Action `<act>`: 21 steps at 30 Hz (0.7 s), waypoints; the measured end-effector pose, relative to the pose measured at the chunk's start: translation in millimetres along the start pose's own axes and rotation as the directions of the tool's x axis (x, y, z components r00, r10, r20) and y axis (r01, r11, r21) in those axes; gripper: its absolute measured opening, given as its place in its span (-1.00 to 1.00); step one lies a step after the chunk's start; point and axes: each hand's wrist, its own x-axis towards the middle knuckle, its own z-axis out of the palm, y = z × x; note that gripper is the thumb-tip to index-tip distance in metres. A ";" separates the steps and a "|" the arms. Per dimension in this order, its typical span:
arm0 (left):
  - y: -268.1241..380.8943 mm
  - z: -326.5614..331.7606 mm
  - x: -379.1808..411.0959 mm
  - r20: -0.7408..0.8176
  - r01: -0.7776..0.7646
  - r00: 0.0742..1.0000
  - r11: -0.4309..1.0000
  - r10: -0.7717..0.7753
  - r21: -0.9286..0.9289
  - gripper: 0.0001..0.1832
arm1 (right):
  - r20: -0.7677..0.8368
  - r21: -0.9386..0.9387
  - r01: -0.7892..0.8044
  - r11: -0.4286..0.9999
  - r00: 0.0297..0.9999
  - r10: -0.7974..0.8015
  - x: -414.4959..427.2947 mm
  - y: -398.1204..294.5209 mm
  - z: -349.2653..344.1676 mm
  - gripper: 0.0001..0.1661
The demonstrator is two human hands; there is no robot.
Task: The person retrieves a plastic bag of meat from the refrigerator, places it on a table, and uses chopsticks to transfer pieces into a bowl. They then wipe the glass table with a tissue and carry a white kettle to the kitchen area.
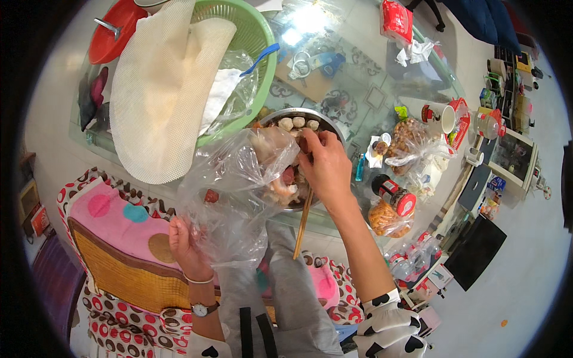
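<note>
My left hand (186, 244) grips a clear plastic bag (228, 237) above my lap, and a small red piece of food (211, 195) shows in the bag. The bag stretches to a round metal bowl (338, 127) at the table's near edge and covers part of it. In the bowl lie pale round balls (299, 121) and what looks like pieces of meat (286, 179). Over the bowl, my right hand (326, 165) has its fingertips bent down at the food and the bag's edge; what they pinch is hidden. Wooden chopsticks (303, 226) lean out of the bowl towards me.
A green plastic basket (266, 85) stands on the glass table (358, 94), with beige mesh sheets (156, 94) draped over it. To the right are a bag of nuts (405, 141), a red-lidded jar (394, 194), a paper cup (432, 117) and a blue lighter (360, 167).
</note>
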 end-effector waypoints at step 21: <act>1.9 13.8 -2.2 0.004 0.018 1.000 0.998 -0.018 -0.056 -0.88 | 0.159 0.914 -0.285 0.290 0.907 0.390 -51.7 -0.8 -29.3 -0.66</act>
